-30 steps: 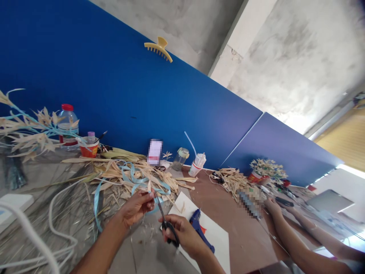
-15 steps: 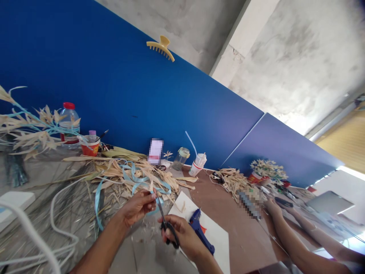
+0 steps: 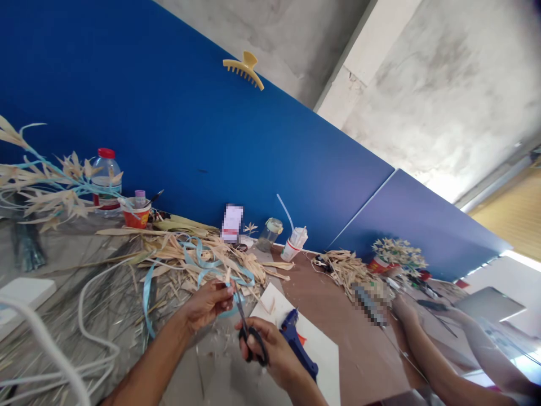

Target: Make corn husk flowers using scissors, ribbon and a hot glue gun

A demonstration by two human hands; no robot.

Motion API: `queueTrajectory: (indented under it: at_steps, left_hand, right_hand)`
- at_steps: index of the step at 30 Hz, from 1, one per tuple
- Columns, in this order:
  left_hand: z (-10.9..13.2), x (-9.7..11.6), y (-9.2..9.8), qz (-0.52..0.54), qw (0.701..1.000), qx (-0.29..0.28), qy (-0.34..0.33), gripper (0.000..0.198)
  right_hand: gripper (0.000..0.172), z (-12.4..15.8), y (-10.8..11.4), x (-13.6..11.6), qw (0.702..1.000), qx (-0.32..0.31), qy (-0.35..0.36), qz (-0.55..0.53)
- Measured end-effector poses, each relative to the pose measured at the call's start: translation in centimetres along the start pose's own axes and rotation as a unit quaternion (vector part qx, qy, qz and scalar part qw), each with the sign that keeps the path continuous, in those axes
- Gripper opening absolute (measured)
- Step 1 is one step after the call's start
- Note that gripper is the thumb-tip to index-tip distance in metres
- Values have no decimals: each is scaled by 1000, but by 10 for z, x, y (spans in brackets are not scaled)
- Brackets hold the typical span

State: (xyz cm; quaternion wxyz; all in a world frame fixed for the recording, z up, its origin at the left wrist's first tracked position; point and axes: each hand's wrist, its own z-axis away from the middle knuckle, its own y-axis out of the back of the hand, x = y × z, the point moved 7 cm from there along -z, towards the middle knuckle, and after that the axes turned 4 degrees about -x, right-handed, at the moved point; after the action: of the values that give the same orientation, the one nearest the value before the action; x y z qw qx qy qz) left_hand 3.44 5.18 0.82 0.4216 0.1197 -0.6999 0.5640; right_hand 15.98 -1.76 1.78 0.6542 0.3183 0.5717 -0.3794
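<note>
My left hand point(image 3: 207, 309) pinches a small pale strip of dried husk point(image 3: 228, 276), whose tip sticks up above the fingers. My right hand point(image 3: 273, 351) has its fingers through the black handles of a pair of scissors point(image 3: 241, 310). The blades point up and left, reaching the left fingertips beside the strip; whether they touch it I cannot tell. Behind both hands spreads a heap of dried husks point(image 3: 169, 245), with light blue ribbon point(image 3: 147, 293) tangled in it. A blue glue gun point(image 3: 301, 347) lies on a white board point(image 3: 327, 366) just right of my right hand.
White cables point(image 3: 82, 304) loop across the left side. A paper cup point(image 3: 137, 215), a red-capped bottle point(image 3: 106, 177), a phone point(image 3: 231, 223), a jar point(image 3: 269, 234) and another cup point(image 3: 293, 247) line the blue partition point(image 3: 177, 124). At right, another person's hands point(image 3: 406, 310) work near husks.
The view has shifted slightly. My hands keep nearly the same pose, with the scissors still at the left fingertips. The other person's farther hand and dark tool have moved right.
</note>
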Motion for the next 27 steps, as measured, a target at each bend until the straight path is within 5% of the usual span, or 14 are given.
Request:
queueTrajectory:
  at_steps: [4, 10, 27]
  left_hand:
    - [4, 3, -1, 3, 1000, 11, -9, 33]
    - [9, 8, -15, 30, 998, -58, -28, 26]
    - [9, 9, -14, -27, 995, -90, -27, 31]
  right_hand:
    - [63, 0, -4, 2, 999, -7, 6, -33]
    - [62, 3, -13, -5, 998, -18, 19, -61]
    - [61, 15, -17, -14, 997, -16, 20, -73]
